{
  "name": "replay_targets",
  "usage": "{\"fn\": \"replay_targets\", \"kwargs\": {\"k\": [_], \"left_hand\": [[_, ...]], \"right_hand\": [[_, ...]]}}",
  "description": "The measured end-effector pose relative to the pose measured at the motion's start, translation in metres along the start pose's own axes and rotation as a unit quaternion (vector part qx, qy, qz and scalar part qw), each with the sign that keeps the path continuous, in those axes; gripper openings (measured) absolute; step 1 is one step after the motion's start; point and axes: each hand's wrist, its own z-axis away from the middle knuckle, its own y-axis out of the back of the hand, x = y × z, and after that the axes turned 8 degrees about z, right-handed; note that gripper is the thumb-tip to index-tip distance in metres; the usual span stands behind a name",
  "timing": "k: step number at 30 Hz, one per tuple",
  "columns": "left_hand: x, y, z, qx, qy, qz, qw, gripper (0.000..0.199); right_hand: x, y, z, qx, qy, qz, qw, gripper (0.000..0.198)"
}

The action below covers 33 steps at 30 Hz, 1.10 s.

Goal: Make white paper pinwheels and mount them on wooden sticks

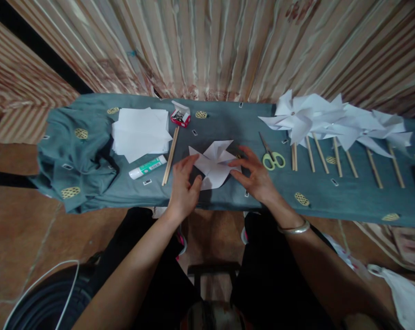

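Note:
A folded white paper pinwheel [216, 167] with no stick showing lies between my hands at the front of the cloth-covered table. My left hand [185, 185] holds its left side, with index finger and thumb spread along the edge. On the other side, my right hand [253, 176] has a paper tip between index finger and thumb. Scissors with light green handles [273, 159] lie just right of my right hand. Thin wooden sticks [171, 156] rest left of my left hand, beside a glue stick [148, 167].
A stack of white paper [141, 130] lies at the left. Behind the sticks stands an open red box [180, 114] of small metal pieces. Several finished pinwheels on sticks [331, 117] overlap at the right. Bunched grey-green cloth [74, 156] covers the table's left end.

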Motion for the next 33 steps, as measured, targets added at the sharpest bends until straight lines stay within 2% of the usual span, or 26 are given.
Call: {"fn": "replay_targets", "kwargs": {"k": [4, 8, 17, 23, 33], "left_hand": [[0.015, -0.004, 0.001, -0.124, -0.025, -0.12, 0.985, 0.039], [0.018, -0.011, 0.001, -0.17, -0.041, -0.176, 0.969, 0.043], [0.016, -0.015, 0.004, -0.182, -0.107, -0.211, 0.954, 0.039], [0.015, -0.017, 0.003, -0.177, -0.109, -0.221, 0.953, 0.036], [0.014, -0.019, 0.003, -0.168, -0.112, -0.224, 0.953, 0.04]], "right_hand": [[0.002, -0.007, -0.006, 0.015, 0.017, 0.016, 1.0, 0.012], [-0.002, -0.016, -0.013, 0.033, 0.043, 0.055, 0.997, 0.01], [-0.024, -0.023, -0.017, 0.037, 0.055, 0.113, 0.991, 0.011], [-0.023, -0.028, -0.015, 0.021, 0.048, 0.137, 0.989, 0.016], [-0.031, -0.031, -0.015, 0.077, 0.041, 0.146, 0.986, 0.014]]}}
